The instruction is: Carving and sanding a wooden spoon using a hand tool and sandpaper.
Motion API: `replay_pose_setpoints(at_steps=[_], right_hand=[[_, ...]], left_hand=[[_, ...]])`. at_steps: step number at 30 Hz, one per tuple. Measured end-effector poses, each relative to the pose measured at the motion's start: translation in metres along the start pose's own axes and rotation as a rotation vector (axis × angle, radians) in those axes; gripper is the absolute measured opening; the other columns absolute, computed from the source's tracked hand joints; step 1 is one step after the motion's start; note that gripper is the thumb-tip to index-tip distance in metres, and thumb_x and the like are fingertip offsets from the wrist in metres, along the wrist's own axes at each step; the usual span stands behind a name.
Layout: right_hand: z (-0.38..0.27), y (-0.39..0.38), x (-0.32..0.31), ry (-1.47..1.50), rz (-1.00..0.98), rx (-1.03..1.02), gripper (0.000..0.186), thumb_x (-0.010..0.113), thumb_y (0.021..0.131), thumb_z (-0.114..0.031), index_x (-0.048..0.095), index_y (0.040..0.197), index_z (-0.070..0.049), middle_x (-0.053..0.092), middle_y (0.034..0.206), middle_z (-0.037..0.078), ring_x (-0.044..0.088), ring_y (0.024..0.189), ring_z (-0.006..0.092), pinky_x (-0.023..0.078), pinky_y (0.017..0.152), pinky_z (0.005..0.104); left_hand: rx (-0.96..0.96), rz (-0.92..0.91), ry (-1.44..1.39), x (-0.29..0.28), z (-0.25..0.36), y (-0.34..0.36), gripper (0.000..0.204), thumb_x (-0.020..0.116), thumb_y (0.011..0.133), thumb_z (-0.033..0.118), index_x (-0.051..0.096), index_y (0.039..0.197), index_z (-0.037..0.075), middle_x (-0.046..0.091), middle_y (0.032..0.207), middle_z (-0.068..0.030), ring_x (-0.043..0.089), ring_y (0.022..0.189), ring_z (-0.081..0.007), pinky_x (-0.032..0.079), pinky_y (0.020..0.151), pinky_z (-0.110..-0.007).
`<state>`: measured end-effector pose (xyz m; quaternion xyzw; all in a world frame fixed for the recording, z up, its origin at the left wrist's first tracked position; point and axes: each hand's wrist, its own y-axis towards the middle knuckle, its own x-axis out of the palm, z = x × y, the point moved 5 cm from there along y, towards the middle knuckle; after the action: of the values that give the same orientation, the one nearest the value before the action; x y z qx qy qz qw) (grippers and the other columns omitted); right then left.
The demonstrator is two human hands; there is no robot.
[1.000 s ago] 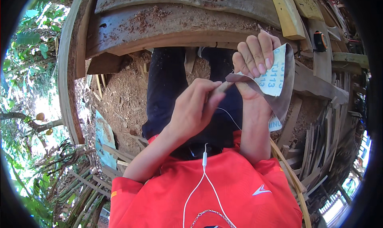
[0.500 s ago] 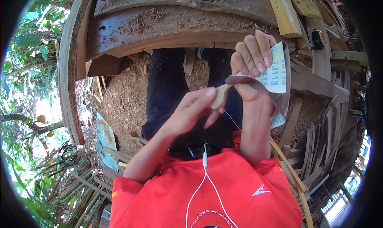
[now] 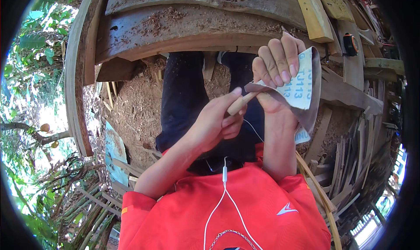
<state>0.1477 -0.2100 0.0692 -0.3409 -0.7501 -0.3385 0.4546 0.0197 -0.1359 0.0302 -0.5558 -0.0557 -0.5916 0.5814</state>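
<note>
My left hand (image 3: 218, 121) is closed on a short, pale wooden piece (image 3: 237, 105), held low and angled up to the right. Above it, my right hand (image 3: 275, 64) grips a folded sheet of sandpaper (image 3: 302, 92), brown on one face and pale with printing on the backing. The far end of the wooden piece runs into the fold of the sandpaper, where it is hidden beneath my fingers.
A weathered plank bench (image 3: 183, 20) spans beyond my legs. A pale timber block (image 3: 317, 22) and an orange-and-black tape measure (image 3: 350, 44) lie at back right. Wood strips (image 3: 341, 171) lean at right. Shavings cover the ground (image 3: 131, 105); greenery stands at left.
My left hand has shifted its fingers on the wooden piece, turning it to different angles. My right hand and the sandpaper have moved only slightly.
</note>
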Motion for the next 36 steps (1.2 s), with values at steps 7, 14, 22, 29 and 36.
replay_pose_setpoints(at_steps=[7,14,22,29,36], right_hand=[[0.008,-0.008,0.036,-0.107,-0.016,0.102,0.058,0.020,0.108,-0.020,0.043,0.056,-0.013,0.040,0.051,0.001,0.036,0.044,0.0112,0.037,0.042,0.0227],[0.004,-0.017,0.041,-0.188,0.046,0.127,0.064,0.015,0.108,-0.022,0.042,0.051,-0.014,0.039,0.047,0.001,0.034,0.039,0.0108,0.039,0.041,0.0221],[0.004,-0.014,0.050,-0.167,0.124,0.171,0.068,0.011,0.107,-0.026,0.042,0.049,-0.013,0.040,0.045,0.002,0.036,0.040,0.0133,0.040,0.042,0.0254],[-0.011,-0.004,0.051,-0.066,-0.088,0.073,0.068,0.009,0.108,-0.025,0.044,0.051,-0.011,0.044,0.045,0.003,0.037,0.037,0.0129,0.042,0.040,0.0246],[-0.020,-0.008,0.068,-0.093,-0.041,0.123,0.069,0.010,0.108,-0.027,0.041,0.047,-0.013,0.040,0.042,0.001,0.033,0.032,0.0117,0.041,0.038,0.0237]], left_hand=[[-0.127,-0.122,-0.057,-0.017,-0.004,-0.001,0.044,0.049,0.101,0.034,0.044,0.063,0.012,0.028,0.049,0.0069,0.024,0.038,-0.0055,0.016,0.037,-0.023],[-0.170,0.025,-0.032,-0.034,-0.007,0.000,0.046,0.050,0.100,0.033,0.042,0.060,0.012,0.030,0.048,0.0053,0.025,0.037,-0.0066,0.016,0.037,-0.024],[-0.018,-0.080,-0.008,-0.009,0.003,-0.006,0.044,0.050,0.101,0.033,0.049,0.065,0.009,0.034,0.049,0.0038,0.027,0.038,-0.0072,0.016,0.038,-0.024],[0.001,-0.147,0.060,-0.005,0.000,-0.009,0.044,0.048,0.103,0.035,0.050,0.066,0.009,0.033,0.050,0.0040,0.028,0.040,-0.0083,0.018,0.041,-0.026],[0.115,-0.171,0.123,0.021,0.009,-0.016,0.044,0.042,0.106,0.036,0.053,0.073,0.008,0.037,0.052,0.0033,0.034,0.043,-0.0073,0.025,0.043,-0.024]])
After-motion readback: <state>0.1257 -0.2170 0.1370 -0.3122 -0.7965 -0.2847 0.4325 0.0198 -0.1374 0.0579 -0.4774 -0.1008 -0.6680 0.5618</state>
